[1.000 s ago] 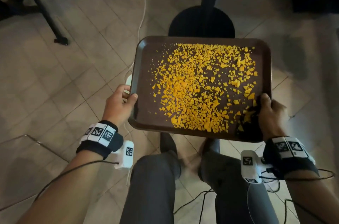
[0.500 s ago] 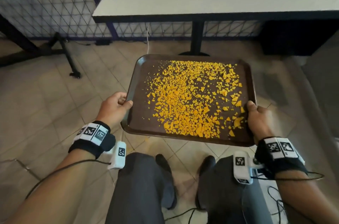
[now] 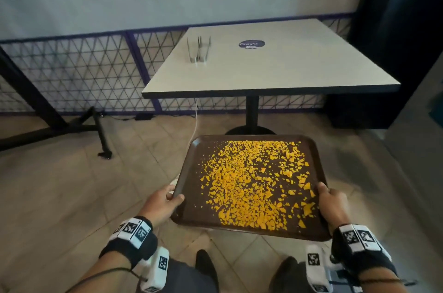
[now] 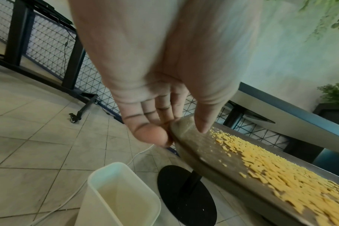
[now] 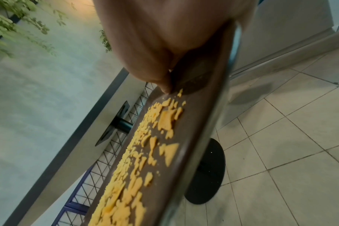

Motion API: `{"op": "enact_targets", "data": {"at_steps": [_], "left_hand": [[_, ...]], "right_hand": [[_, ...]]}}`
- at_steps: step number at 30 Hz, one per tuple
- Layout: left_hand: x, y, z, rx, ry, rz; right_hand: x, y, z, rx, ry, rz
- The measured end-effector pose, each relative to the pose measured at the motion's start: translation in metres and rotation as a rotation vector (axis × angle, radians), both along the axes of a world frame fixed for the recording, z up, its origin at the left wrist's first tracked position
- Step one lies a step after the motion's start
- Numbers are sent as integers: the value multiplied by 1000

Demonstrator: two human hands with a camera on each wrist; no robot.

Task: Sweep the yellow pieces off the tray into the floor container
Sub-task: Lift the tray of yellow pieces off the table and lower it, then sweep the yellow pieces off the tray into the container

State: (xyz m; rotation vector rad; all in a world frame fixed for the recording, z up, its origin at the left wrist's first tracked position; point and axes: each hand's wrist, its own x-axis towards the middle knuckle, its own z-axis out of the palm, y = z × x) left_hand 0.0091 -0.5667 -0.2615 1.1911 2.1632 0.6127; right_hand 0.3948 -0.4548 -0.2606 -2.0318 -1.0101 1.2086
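A dark brown tray (image 3: 191,168) hangs in the air above the tiled floor, roughly level. Yellow pieces (image 3: 249,187) are scattered over most of it, thickest in the middle and at the near edge. My left hand (image 3: 165,199) grips the tray's left rim near the front corner, thumb on top and fingers underneath. On the opposite side my right hand (image 3: 328,199) grips the right rim the same way. In the left wrist view a white floor container (image 4: 122,197) stands open below the tray's left edge (image 4: 186,137). The right wrist view shows yellow pieces (image 5: 164,122) along the tray (image 5: 201,119).
A light square table (image 3: 271,62) on a black pedestal base (image 4: 186,195) stands just beyond the tray, with a metal napkin holder (image 3: 199,50) on it. A wire-mesh fence (image 3: 79,72) and a black wheeled stand leg (image 3: 102,134) lie to the left. A white cable (image 3: 195,124) crosses the floor.
The view has tilted upward, so the table top and wall now show. Both hands keep the same grip on the tray, which sits lower in the picture.
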Motion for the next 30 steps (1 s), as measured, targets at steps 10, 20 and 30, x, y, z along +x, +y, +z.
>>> {"op": "enact_targets", "data": {"at_steps": [10, 20, 30], "left_hand": [[12, 114, -63, 155, 226, -77], [172, 278, -104, 239, 407, -725], [207, 337, -169, 142, 511, -874]], "right_hand": [[-40, 96, -72, 78, -66, -44], [-48, 136, -161, 146, -190, -6], [-34, 136, -182, 169, -207, 108]]}}
